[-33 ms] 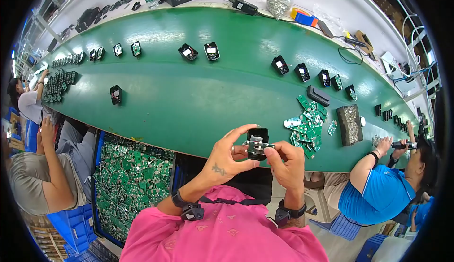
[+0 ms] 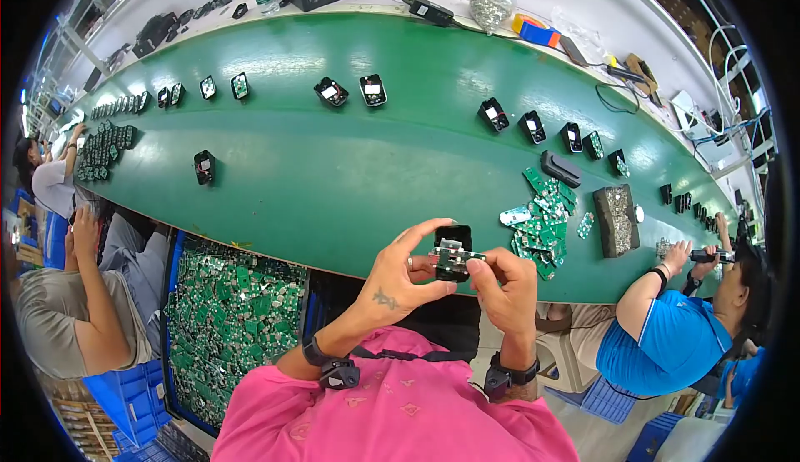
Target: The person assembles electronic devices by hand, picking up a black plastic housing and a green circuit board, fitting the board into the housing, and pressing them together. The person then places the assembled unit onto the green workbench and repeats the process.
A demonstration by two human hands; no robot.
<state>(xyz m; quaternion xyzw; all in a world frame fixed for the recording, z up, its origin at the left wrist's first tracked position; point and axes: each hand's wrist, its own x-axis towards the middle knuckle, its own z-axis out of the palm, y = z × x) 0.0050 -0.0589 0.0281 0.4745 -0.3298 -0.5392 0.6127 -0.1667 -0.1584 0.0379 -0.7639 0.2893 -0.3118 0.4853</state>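
In front of my chest, above the near edge of the green table, my left hand [image 2: 395,283] is closed round a small black plastic housing [image 2: 454,232]. Its thumb and fingers grip the housing from the left and below. A small circuit board [image 2: 451,257] with silvery parts lies across the housing's open face. My right hand [image 2: 504,285] pinches the right end of that board between thumb and forefinger. The inside of the housing is partly hidden by the board. Closest to my right hand on the table is a loose pile of green circuit boards [image 2: 543,227].
Black housings [image 2: 493,115] stand in a spaced row along the table [image 2: 333,187]. A black case [image 2: 561,169] and a brown block-shaped tray [image 2: 617,222] lie right. A blue-edged bin [image 2: 173,270] of boards sits lower left. Co-workers [image 2: 675,337] sit on both sides.
The circuit board has shifted very slightly at the housing's opening, along with my right fingertips. Everything else looks the same.
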